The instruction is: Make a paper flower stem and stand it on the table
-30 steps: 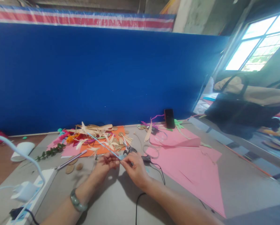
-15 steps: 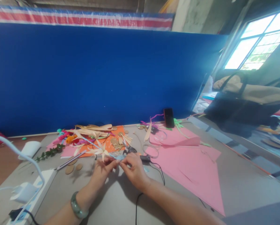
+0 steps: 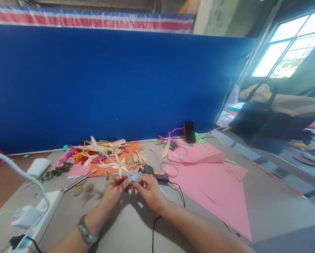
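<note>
My left hand (image 3: 115, 190) and my right hand (image 3: 150, 190) meet above the grey table (image 3: 136, 228), both pinched on the near end of a thin light-blue stem (image 3: 112, 162). The stem slants up to the left and carries pale straw flowers (image 3: 117, 165) along it. A small light-blue piece (image 3: 135, 176) sits at my right fingertips. A green bangle (image 3: 86, 231) is on my left wrist. Just beyond my right hand lies a black glue gun (image 3: 154, 173) with its cable (image 3: 157, 221) trailing toward me.
Orange paper (image 3: 112, 168) with straw petals and colourful bits lies behind my hands. Pink sheets (image 3: 212, 186) cover the right. A black phone (image 3: 189, 131) leans on the blue wall. A white power strip (image 3: 38, 214) and a leafy sprig (image 3: 56, 172) are on the left.
The stem with its straw flowers has turned and shifted slightly between my fingers. Both hands have stayed pinched together at nearly the same spot.
</note>
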{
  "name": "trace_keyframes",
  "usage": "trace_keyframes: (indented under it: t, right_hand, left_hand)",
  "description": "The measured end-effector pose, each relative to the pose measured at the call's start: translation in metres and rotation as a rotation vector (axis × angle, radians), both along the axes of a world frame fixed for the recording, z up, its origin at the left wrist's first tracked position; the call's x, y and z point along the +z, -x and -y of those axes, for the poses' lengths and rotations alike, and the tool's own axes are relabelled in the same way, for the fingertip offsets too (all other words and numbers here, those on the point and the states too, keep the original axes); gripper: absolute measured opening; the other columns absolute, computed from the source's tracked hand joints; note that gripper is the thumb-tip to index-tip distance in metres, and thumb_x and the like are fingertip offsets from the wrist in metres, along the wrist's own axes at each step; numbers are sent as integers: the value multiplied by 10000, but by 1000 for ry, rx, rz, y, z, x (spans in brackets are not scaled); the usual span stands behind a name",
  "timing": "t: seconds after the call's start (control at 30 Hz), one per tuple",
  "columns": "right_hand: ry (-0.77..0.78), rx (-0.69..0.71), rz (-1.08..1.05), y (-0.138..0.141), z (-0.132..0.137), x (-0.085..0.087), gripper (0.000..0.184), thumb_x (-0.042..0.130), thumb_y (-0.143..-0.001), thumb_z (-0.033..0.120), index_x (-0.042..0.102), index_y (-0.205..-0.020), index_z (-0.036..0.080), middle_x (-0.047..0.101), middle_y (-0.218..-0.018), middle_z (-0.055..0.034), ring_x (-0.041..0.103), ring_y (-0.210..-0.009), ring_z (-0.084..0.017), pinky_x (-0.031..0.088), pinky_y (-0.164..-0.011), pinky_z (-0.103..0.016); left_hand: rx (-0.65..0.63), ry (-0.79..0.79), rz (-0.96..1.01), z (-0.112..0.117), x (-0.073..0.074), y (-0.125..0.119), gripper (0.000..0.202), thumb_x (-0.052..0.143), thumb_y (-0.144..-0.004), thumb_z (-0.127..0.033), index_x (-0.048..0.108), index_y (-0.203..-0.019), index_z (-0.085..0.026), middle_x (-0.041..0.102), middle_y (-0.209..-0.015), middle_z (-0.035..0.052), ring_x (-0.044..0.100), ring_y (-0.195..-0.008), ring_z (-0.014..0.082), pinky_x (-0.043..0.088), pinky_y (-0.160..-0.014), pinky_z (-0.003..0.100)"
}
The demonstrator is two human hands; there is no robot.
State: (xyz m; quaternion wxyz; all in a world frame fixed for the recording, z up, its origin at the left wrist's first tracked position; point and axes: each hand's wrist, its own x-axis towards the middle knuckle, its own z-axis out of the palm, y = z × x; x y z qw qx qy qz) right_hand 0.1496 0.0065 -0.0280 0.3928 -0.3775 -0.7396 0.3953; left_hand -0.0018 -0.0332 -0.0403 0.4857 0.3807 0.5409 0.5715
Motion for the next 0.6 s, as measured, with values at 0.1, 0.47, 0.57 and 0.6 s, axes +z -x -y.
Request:
trace_keyframes:
  t: [0.1,0.47,0.57,0.6]
  right_hand:
    - [208,60,-97,2,-2,-2,241,645,-751,271,571,-552,156,562,-560,17,498,-562,-114,384,-606,-247]
    - [361,92,-123,3,-9,-14,299,723,-677,399,598,-572,149,567,-527,12,479,-493,-105,383,-523,-240]
    - [136,-39,-94,2,-11,-10,300,766,-631,368,560,-571,159,528,-570,20,435,-512,-94,354,-501,-224]
    - [70,-57,-105,1,-11,-8,275,769,-626,347,570,-616,157,544,-634,11,426,-523,-89,350,-496,-218]
  left_hand:
    - [-43,41,171,1,4,0,287,772,-626,-391,590,-634,-170,552,-546,-28,502,-522,115,401,-523,237]
    - [-91,46,138,-6,-4,6,322,743,-676,-422,563,-694,-156,564,-502,-30,484,-426,78,361,-444,192]
    - [-97,57,88,-7,-6,7,344,724,-686,-452,531,-703,-167,536,-456,-50,444,-365,66,329,-393,177]
    - [-104,63,90,-7,-6,7,352,726,-680,-456,516,-701,-173,518,-438,-61,436,-350,66,324,-381,174]
